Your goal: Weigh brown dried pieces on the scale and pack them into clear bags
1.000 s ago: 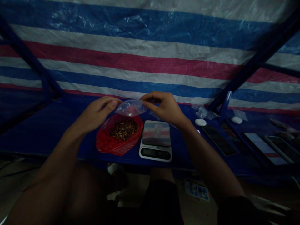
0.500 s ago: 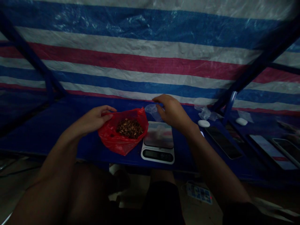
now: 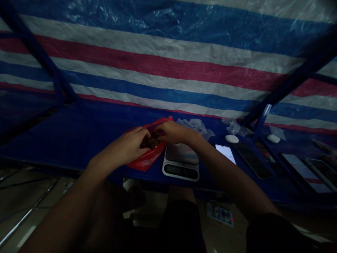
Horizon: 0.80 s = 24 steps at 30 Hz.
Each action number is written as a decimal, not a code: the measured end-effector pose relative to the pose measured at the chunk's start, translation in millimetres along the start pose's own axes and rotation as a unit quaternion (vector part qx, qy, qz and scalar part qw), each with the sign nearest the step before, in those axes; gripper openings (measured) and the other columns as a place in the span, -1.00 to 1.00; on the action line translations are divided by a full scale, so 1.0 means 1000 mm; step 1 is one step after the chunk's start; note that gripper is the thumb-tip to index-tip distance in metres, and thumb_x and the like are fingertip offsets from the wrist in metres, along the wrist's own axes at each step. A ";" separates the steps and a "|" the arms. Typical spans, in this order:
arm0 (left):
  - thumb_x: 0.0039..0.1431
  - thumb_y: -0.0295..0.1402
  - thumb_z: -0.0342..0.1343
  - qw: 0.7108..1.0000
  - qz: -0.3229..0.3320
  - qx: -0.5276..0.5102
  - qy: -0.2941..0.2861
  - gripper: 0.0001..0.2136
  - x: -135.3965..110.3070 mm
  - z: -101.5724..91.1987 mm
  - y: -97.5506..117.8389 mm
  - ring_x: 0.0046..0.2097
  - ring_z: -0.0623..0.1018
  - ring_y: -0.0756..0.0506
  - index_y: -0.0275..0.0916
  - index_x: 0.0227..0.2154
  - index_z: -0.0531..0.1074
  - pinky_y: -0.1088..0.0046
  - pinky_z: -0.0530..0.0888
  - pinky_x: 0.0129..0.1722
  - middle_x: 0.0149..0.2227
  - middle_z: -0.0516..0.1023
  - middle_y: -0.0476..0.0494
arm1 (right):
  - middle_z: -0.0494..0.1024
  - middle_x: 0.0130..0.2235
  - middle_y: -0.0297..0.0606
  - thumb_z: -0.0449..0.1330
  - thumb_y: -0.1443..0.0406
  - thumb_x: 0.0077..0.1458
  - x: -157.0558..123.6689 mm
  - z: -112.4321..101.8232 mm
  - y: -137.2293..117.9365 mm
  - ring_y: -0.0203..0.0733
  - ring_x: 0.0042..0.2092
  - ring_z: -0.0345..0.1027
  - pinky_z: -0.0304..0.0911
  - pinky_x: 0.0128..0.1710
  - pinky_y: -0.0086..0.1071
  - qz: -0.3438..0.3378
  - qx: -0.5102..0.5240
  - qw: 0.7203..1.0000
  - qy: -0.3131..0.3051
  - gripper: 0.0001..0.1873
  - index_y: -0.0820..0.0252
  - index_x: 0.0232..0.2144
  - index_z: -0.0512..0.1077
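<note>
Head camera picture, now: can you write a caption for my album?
Left hand and right hand at an open red bag of brown bits, beside a white scale.

A makeshift work area — striped tarpaulin [image 3: 168, 65] behind a blue bench [image 3: 86, 135].

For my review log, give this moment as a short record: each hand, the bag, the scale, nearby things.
Left hand: at the opening of the red bag; grip unclear
Right hand: at the same opening; grip partly hidden
Bag contents: small brown pieces
Scale: right of the bag; display unreadable
Nearby: clear plastic, lit phone, white oval case
</note>
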<state>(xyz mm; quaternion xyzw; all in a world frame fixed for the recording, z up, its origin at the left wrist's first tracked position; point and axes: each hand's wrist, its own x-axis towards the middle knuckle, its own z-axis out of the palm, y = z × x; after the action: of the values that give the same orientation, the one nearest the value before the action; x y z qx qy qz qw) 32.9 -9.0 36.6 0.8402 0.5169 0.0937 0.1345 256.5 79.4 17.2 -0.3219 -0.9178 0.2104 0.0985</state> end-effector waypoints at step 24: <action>0.15 -0.31 0.39 0.998 -0.069 0.003 0.015 -0.76 0.033 0.012 -0.036 -0.05 0.72 -0.31 -0.26 -0.13 0.66 0.24 0.58 -0.08 -0.04 0.76 -0.32 | 0.77 -0.10 -0.06 0.41 0.34 0.23 0.038 -0.001 -0.038 -0.09 -0.15 0.60 0.30 -0.20 -0.36 0.038 -0.078 0.993 -0.079 -0.80 0.29 -0.09 0.70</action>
<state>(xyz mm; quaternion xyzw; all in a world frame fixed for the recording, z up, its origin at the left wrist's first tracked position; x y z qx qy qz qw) 20.7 34.5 13.9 0.8016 0.5755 0.0955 0.1307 206.2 76.9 36.7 -0.3452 -0.9237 0.1662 -0.0077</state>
